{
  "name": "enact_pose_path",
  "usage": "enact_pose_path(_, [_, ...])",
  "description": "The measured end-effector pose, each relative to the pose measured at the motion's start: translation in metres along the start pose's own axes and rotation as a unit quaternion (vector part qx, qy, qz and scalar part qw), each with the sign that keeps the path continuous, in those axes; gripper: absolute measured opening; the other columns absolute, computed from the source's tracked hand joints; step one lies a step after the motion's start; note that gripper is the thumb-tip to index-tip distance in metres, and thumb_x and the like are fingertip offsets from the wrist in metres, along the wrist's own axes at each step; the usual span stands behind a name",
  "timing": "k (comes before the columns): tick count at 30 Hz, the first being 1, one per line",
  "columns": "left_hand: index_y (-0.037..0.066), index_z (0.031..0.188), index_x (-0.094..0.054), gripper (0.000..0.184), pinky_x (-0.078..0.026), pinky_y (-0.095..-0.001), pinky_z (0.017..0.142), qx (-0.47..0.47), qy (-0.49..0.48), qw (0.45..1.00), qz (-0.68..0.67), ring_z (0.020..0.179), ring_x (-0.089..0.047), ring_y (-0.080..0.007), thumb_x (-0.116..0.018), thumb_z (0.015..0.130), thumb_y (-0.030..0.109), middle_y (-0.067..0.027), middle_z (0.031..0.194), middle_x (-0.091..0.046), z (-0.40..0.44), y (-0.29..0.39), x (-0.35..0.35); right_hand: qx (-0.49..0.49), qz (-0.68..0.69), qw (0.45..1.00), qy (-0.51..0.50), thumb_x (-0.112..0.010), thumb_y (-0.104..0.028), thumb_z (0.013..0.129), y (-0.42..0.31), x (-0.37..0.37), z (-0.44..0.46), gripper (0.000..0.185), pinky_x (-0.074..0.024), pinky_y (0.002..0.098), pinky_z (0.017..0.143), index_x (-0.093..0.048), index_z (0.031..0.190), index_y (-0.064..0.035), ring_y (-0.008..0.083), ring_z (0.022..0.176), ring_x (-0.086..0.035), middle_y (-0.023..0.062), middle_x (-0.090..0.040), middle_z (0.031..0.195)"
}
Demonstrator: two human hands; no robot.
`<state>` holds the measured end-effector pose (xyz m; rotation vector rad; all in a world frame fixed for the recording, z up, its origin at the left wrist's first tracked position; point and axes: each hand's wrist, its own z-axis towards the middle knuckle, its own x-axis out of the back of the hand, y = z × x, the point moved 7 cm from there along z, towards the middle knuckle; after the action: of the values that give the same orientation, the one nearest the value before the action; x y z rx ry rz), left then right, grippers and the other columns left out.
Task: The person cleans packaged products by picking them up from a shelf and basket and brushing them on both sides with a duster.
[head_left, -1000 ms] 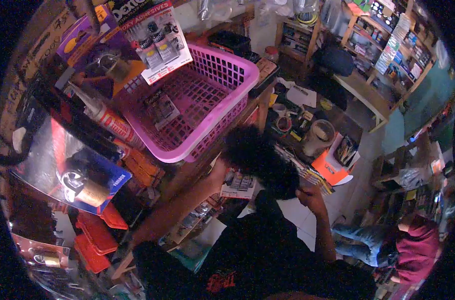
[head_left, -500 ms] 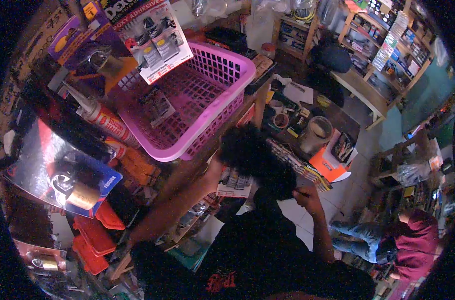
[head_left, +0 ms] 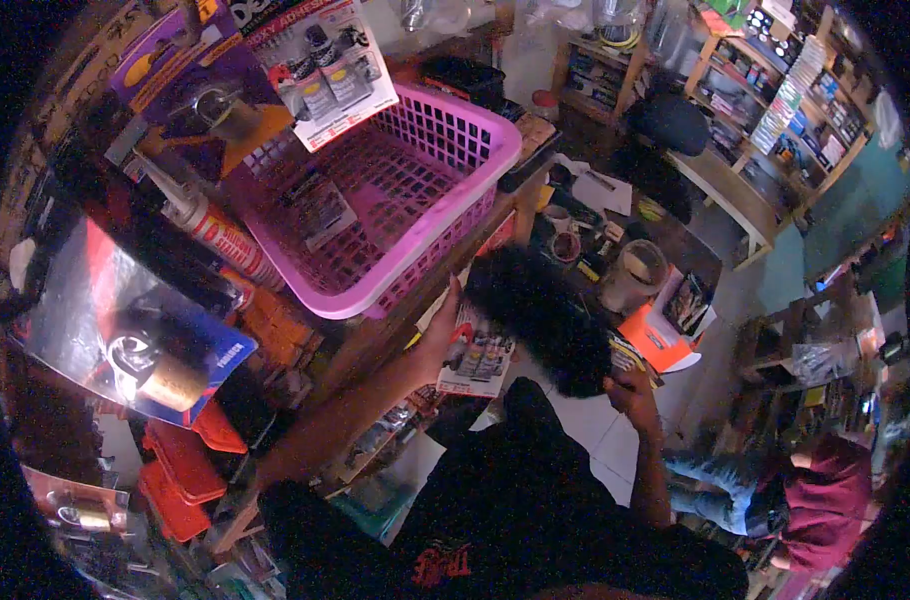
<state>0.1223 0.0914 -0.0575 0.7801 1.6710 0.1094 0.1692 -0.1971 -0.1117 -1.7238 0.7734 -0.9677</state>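
Gripping with the left hand [head_left: 439,338] a glue pack [head_left: 480,357] by its left edge, near the pink basket [head_left: 345,303]; apparently clutching a dark, soft-looking duster [head_left: 545,320] by its end in the right hand [head_left: 632,392]. Pack likely weighing little, flexing slightly, feeling slick; best holding by the edges.

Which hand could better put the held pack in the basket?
Likely the left hand: it holds the carded pack near the pink basket. The right hand is farther off, apparently holding the fluffy black duster.
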Motion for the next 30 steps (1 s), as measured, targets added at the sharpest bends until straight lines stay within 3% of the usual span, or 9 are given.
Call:
enact_pose_path(2, [0.012,0.126,-0.047,0.079,-0.046,-0.0438,0.086,-0.037,0.134,0.989,0.057,0.104,-0.055,-0.0259,-0.027,0.08,0.073,-0.0091,0.117,-0.056,-0.013,0.014,-0.031,0.054,-0.055,0.997,0.015,-0.061,-0.016,0.083,-0.004,0.006,0.003,0.036,-0.0235,0.024,0.04,-0.041,0.053,-0.0087,0.0051,0.043,-0.032,-0.0044,-0.037,0.049])
enact_pose_path(5, [0.011,0.125,-0.046,0.081,-0.047,-0.0442,0.082,0.074,0.047,0.995,0.048,0.098,-0.058,-0.026,-0.028,0.079,0.074,-0.0104,0.11,-0.059,-0.004,-0.004,-0.002,0.043,-0.044,0.998,0.016,-0.06,-0.015,0.083,-0.009,0.008,0.004,0.038,-0.022,0.024,0.039,-0.041,0.052,-0.009,0.0045,0.043,-0.031,-0.0046,-0.036,0.048])
enact_pose_path(8, [0.01,0.127,-0.044,0.083,-0.047,-0.0442,0.083,-0.008,0.105,0.994,-0.013,0.096,-0.058,-0.0268,-0.027,0.078,0.075,-0.013,0.109,-0.058,0.011,-0.005,0.022,0.069,-0.039,0.997,-0.018,-0.06,-0.015,0.084,-0.009,0.007,0.009,0.039,-0.0209,0.0238,0.039,-0.04,0.051,-0.0098,0.0044,0.041,-0.03,-0.0049,-0.035,0.047])
enact_pose_path(12, [0.009,0.113,-0.055,0.072,-0.048,-0.042,0.076,0.032,0.035,0.999,-0.001,0.087,-0.058,-0.0261,-0.036,0.08,0.071,-0.01,0.102,-0.061,0.002,0.001,-0.012,0.034,-0.021,0.999,0.007,-0.06,-0.016,0.085,0.028,0.009,0.015,0.041,-0.0211,0.0239,0.038,-0.04,0.05,-0.0101,0.0047,0.04,-0.03,-0.005,-0.035,0.046])
enact_pose_path(18, [0.009,0.123,-0.047,0.079,-0.047,-0.0424,0.082,0.007,0.076,0.997,0.0,0.093,-0.058,-0.0266,-0.031,0.079,0.073,-0.0114,0.106,-0.059,0.01,0.001,0.008,-0.009,-0.002,1.0,0.012,-0.06,-0.018,0.085,0.006,0.004,0.009,0.039,-0.0219,0.0248,0.038,-0.042,0.051,-0.0096,0.0048,0.04,-0.031,-0.0051,-0.036,0.046])
enact_pose_path(21, [0.01,0.121,-0.048,0.077,-0.047,-0.0418,0.081,0.004,0.092,0.996,0.007,0.092,-0.057,-0.0259,-0.031,0.08,0.073,-0.0108,0.105,-0.059,0.006,0.003,0.011,0.007,-0.025,0.994,-0.102,-0.06,-0.018,0.085,-0.004,-0.002,0.009,0.039,-0.0216,0.0252,0.038,-0.042,0.051,-0.0093,0.005,0.04,-0.03,-0.0049,-0.036,0.047])
enact_pose_path(24, [0.01,0.119,-0.048,0.076,-0.047,-0.0413,0.079,0.006,0.1,0.995,0.013,0.09,-0.057,-0.0251,-0.032,0.08,0.073,-0.0103,0.103,-0.059,0.002,0.008,0.004,0.099,-0.105,0.99,0.002,-0.061,-0.019,0.085,0.004,0.013,0.023,0.038,-0.0221,0.0253,0.039,-0.042,0.053,-0.0088,0.0054,0.041,-0.031,-0.005,-0.037,0.047])
enact_pose_path(27, [0.01,0.118,-0.049,0.075,-0.046,-0.0407,0.078,0.008,0.105,0.994,0.014,0.089,-0.057,-0.0243,-0.032,0.08,0.072,-0.0097,0.102,-0.059,0.004,0.008,0.003,-0.021,-0.073,0.997,-0.028,-0.061,-0.02,0.084,0.012,0.013,0.023,0.037,-0.0226,0.0251,0.039,-0.043,0.054,-0.0086,0.0056,0.042,-0.031,-0.0053,-0.036,0.047])
enact_pose_path(30, [0.01,0.116,-0.05,0.074,-0.046,-0.0402,0.076,0.002,0.106,0.994,0.019,0.087,-0.057,-0.0235,-0.033,0.08,0.072,-0.0092,0.1,-0.059,0.011,0.009,0.006,0.08,-0.077,0.993,-0.047,-0.063,-0.02,0.082,0.016,0.011,0.029,0.038,-0.0226,0.0251,0.039,-0.042,0.053,-0.0089,0.0057,0.041,-0.031,-0.0055,-0.036,0.047])
